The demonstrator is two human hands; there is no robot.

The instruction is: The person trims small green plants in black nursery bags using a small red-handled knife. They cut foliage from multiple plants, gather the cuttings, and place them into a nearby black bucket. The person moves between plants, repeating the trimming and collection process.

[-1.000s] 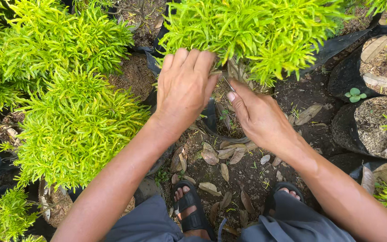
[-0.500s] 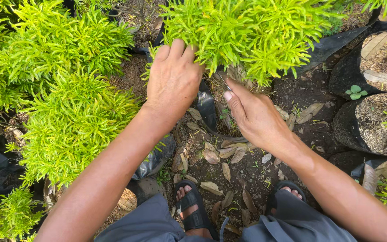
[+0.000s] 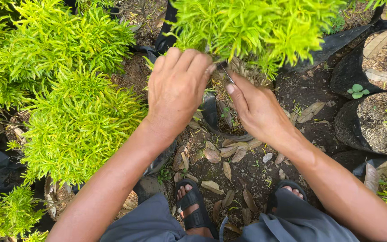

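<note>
A bushy yellow-green plant [image 3: 251, 27] grows in a black plastic grow bag [image 3: 211, 114] just ahead of me. My left hand [image 3: 178, 87] lies palm down over the bag's left rim, fingertips at the plant's base. My right hand [image 3: 256, 107] reaches in from the right, thumb up beside a thin stem [image 3: 228, 74] at the plant's foot. The fingers of both hands are partly hidden under foliage, so I cannot make out whether either one grips anything.
More yellow-green bushes [image 3: 72, 121] in bags crowd the left side. Black bags of soil [image 3: 372, 116] stand at the right. Dry leaves [image 3: 213, 154] lie on dark ground between my sandalled feet [image 3: 193, 208].
Both hands have moved up and closer together toward the plant's base. The left hand has shifted right over the bag's rim.
</note>
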